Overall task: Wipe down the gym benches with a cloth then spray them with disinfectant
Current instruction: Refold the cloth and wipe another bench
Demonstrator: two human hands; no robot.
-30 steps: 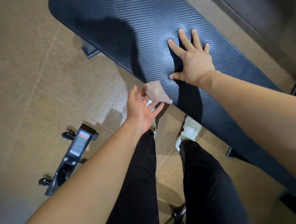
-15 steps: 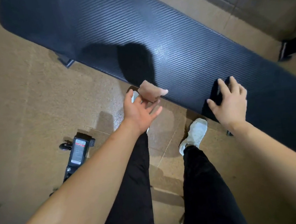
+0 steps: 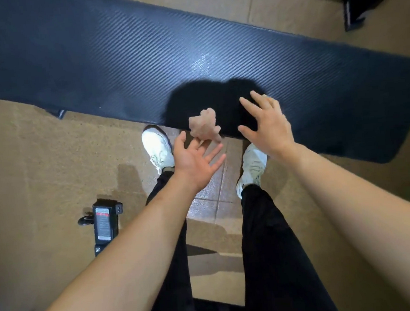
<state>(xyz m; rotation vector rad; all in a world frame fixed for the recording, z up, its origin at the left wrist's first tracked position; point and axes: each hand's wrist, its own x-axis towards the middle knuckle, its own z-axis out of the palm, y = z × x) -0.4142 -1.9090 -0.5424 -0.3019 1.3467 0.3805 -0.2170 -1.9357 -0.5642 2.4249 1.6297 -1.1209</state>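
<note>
Touches small crumpled pinkish cloth (image 3: 203,127) w/ splayed fingertips of L hand (image 3: 194,161), no clamp. Hovers R hand (image 3: 267,126), fingers apart, just right of cloth over dark ribbed bench pad (image 3: 144,62), prob. bracing for wipe.

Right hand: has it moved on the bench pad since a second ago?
Yes: the right hand drew back across the bench pad to its near edge.

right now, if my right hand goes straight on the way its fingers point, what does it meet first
Probably the bench pad: the right hand is open and points forward over the pad's near edge. Its height above the pad is unclear. The cloth is off to its left.
</note>
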